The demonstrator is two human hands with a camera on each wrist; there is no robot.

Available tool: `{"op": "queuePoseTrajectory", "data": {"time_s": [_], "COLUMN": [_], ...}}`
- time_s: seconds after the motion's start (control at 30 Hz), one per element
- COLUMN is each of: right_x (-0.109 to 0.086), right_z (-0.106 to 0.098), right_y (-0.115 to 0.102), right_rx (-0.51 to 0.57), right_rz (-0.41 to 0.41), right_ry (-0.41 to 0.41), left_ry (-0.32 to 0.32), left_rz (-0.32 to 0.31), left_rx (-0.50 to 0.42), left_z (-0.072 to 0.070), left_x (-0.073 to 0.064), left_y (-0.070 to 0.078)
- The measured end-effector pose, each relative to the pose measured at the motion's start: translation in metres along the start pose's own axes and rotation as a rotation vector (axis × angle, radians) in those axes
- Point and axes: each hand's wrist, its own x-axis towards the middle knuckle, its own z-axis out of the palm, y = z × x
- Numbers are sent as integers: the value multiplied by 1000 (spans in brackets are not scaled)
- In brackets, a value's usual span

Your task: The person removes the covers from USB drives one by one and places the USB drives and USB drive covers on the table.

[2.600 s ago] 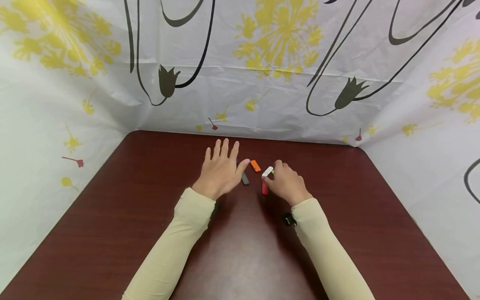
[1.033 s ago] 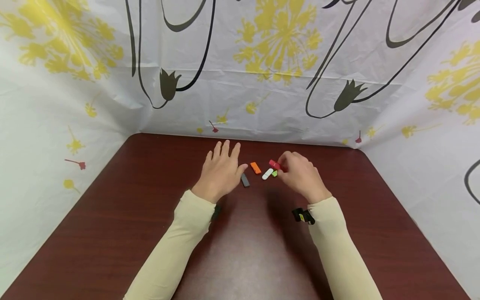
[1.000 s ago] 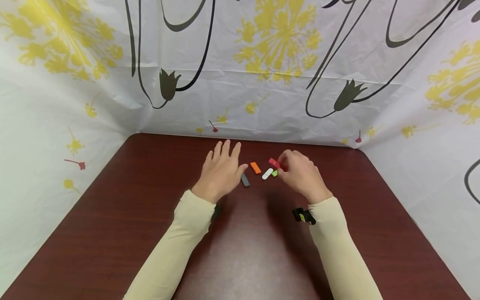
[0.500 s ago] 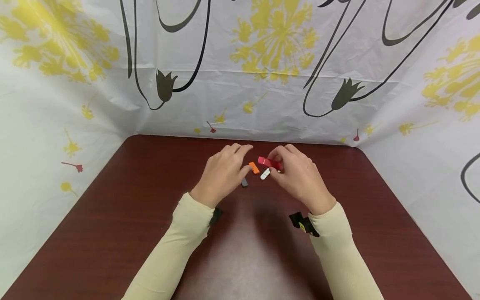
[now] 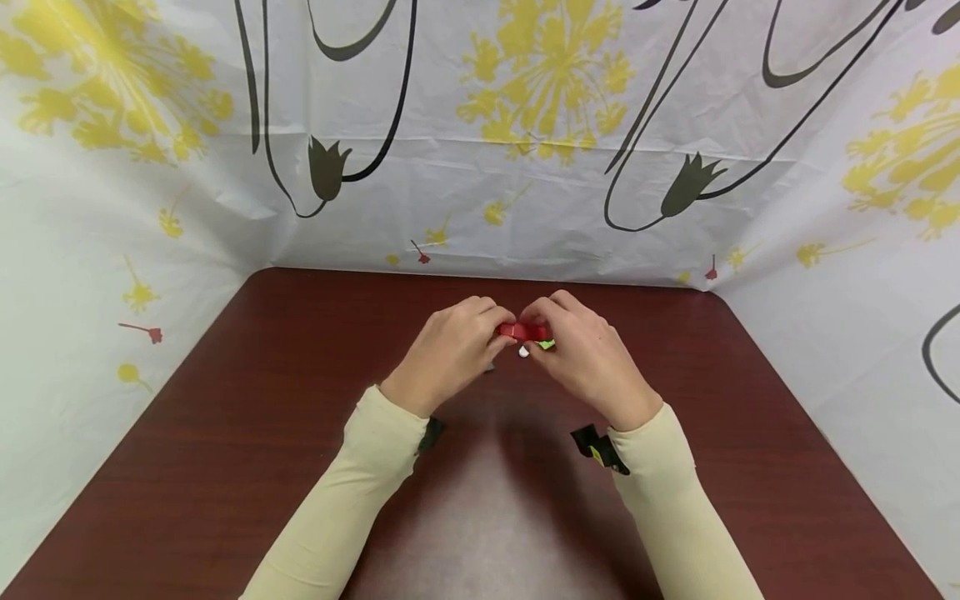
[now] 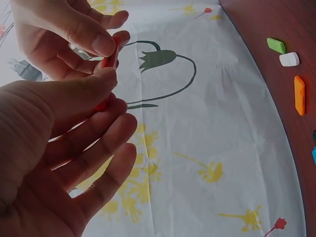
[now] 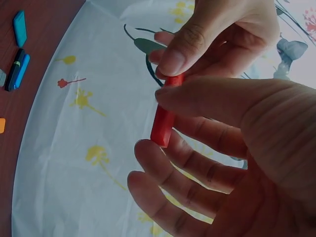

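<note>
Between my two hands, above the table, is a red USB stick with a seam near one end. My left hand pinches its left end between thumb and index finger. The opposite end is pinched by my right hand, whose other fingers spread loosely below in the right wrist view. That view shows the red body slanting down from both thumbs. Behind the hands in the head view, parts of a white stick, a green stick and a grey stick show.
An orange stick lies on the dark red-brown table. In the right wrist view a teal piece, a black one and a blue one lie together. A flower-printed white sheet walls the table's back and sides.
My right hand picked up the red stick from the table, lifted it and brought it leftward. The left hand, flat before, has curled its fingers and now pinches the stick's other end.
</note>
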Motion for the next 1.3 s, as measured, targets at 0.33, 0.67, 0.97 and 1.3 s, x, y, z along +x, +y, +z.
{"op": "queuePoseTrajectory", "data": {"time_s": [0.33,0.67,0.97,1.3], "right_x": [1,2,2,2], "right_z": [2,2,1,-2], "right_y": [2,5,7,8], "right_rx": [-11,7,17,25], "right_rz": [-55,-97,-124,-142], "right_ry": [49,57,56,47], "left_ry": [1,-6,-5,-16], "left_rz": [16,34,38,20], "left_rx": [-3,-37,-50,-69], "left_z": [-1,-2,-3,-3], "left_x": [0,0,0,1], "left_y": [0,-2,-3,-3]}}
